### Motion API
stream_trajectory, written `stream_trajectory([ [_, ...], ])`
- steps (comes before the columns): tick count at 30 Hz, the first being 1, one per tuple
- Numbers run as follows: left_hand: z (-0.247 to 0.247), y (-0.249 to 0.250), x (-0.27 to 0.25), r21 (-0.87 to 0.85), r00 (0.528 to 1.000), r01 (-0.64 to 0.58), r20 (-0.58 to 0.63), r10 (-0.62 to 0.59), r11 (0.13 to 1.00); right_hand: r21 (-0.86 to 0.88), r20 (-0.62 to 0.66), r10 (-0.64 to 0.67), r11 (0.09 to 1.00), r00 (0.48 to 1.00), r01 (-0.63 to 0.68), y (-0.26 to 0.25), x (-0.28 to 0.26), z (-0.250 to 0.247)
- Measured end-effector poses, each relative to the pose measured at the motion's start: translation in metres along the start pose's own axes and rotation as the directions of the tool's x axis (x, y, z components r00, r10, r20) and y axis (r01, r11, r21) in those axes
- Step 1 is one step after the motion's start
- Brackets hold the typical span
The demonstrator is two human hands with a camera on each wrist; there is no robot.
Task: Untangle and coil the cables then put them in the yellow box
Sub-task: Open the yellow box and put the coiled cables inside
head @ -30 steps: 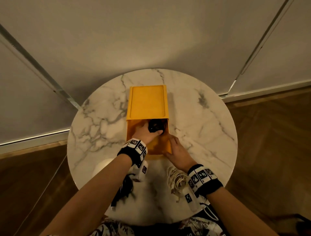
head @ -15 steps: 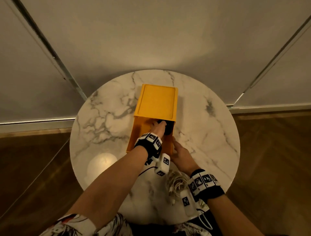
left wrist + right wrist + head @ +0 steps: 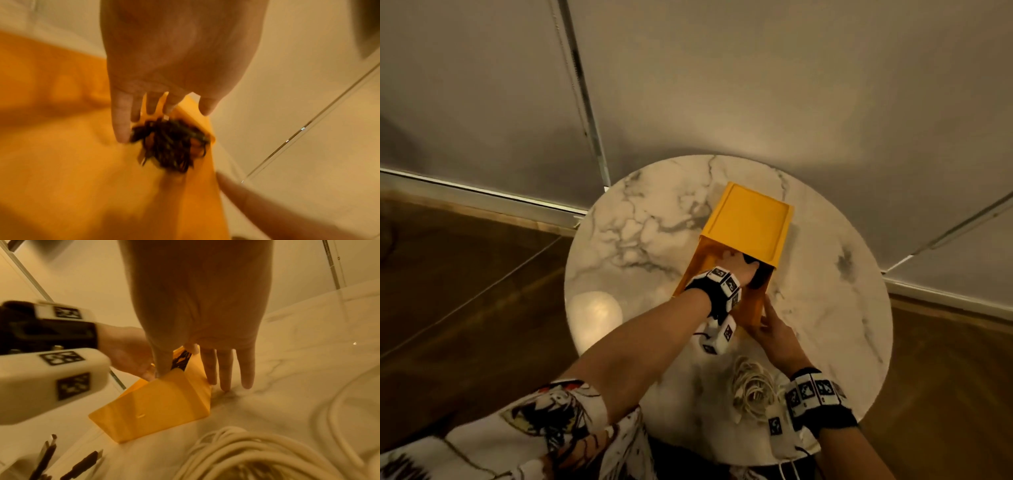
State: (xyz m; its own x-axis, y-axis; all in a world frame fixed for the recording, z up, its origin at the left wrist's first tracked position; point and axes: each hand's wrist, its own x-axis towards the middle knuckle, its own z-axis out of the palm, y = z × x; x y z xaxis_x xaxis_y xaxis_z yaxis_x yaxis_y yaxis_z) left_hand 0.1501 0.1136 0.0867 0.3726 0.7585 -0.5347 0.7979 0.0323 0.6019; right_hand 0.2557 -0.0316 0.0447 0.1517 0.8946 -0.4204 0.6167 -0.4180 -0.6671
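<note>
table [image 3: 647,240]: round and white, holds everything.
yellow box [image 3: 748,226]: in the middle, its open part faces the person.
white cable [image 3: 753,387]: coiled on the table, just beside the right wrist, nearer than the left.
black cable [image 3: 172,144]: a bundle inside the box, at the left fingertips.
left hand [image 3: 736,270]: in the box, fingers straight, holding nothing.
right hand [image 3: 774,332]: fingers straight, thumb over the box edge to steady it.
</note>
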Motion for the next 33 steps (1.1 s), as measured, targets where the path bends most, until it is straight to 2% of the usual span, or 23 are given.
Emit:
stream_trajectory([
  [3, -0.033, -0.021, -0.036, -0.263, 0.99, -0.128, 0.021, 0.138, 0.956, 0.038, -0.012, -0.001, 0.999, 1.0, 0.001, -0.003, -0.005, -0.001],
  [5, -0.055, -0.046, -0.067, -0.448, 0.985, -0.157, -0.006, 0.173, 0.88, 0.073, -0.009, -0.022, 0.997, 1.0, 0.022, -0.004, -0.008, 0.0],
  [6, -0.063, -0.063, -0.082, -0.467, 0.983, -0.179, -0.041, 0.181, 0.866, 0.082, -0.009, -0.024, 0.996, 1.0, 0.025, -0.004, -0.008, 0.0],
  [7, -0.068, -0.082, -0.098, -0.447, 0.979, -0.202, -0.082, 0.185, 0.871, 0.093, -0.011, -0.022, 0.995, 1.0, 0.023, -0.004, -0.008, 0.0],
  [9, -0.069, -0.127, -0.121, -0.301, 0.975, -0.201, -0.154, 0.16, 0.932, 0.11, -0.017, -0.018, 0.994, 1.0, 0.02, -0.003, -0.007, 0.001],
  [11, -0.058, -0.169, -0.137, -0.105, 0.987, -0.076, -0.149, 0.06, 0.992, 0.141, -0.023, -0.011, 0.99, 1.0, 0.014, -0.001, -0.008, 0.002],
  [13, -0.04, -0.198, -0.145, 0.012, 0.995, 0.062, -0.082, -0.061, 0.998, 0.179, -0.027, -0.01, 0.984, 1.0, 0.015, -0.001, -0.008, 0.003],
  [15, -0.023, -0.21, -0.148, 0.072, 0.993, 0.112, -0.055, -0.109, 0.991, 0.177, -0.032, 0.007, 0.984, 0.999, -0.001, -0.004, -0.009, 0.002],
  [18, -0.007, -0.211, -0.153, 0.042, 0.988, 0.105, -0.12, -0.099, 0.994, 0.067, -0.074, 0.081, 0.995, 0.994, -0.076, -0.008, -0.01, -0.001],
  [21, 0.003, -0.204, -0.156, 0.088, 0.982, 0.127, -0.152, -0.112, 0.988, 0.009, -0.101, 0.157, 0.988, 0.982, -0.157, -0.017, -0.02, -0.006],
  [25, 0.024, -0.185, -0.156, 0.196, 0.981, 0.149, -0.155, -0.119, 0.969, -0.019, -0.06, 0.12, 0.992, 0.991, -0.121, -0.03, -0.041, -0.003],
  [29, 0.042, -0.175, -0.148, 0.4, 0.986, 0.085, -0.166, -0.019, 0.913, 0.122, 0.093, 0.13, 0.982, 0.987, -0.141, -0.045, -0.057, 0.02],
  [31, 0.04, -0.176, -0.146, 0.421, 0.986, 0.06, -0.168, 0.013, 0.905, 0.158, 0.202, 0.128, 0.974, 0.971, -0.162, -0.05, -0.06, 0.032],
  [33, 0.034, -0.18, -0.146, 0.404, 0.988, 0.041, -0.153, 0.023, 0.914, 0.176, 0.287, 0.072, 0.976, 0.955, -0.126, -0.054, -0.062, 0.039],
])
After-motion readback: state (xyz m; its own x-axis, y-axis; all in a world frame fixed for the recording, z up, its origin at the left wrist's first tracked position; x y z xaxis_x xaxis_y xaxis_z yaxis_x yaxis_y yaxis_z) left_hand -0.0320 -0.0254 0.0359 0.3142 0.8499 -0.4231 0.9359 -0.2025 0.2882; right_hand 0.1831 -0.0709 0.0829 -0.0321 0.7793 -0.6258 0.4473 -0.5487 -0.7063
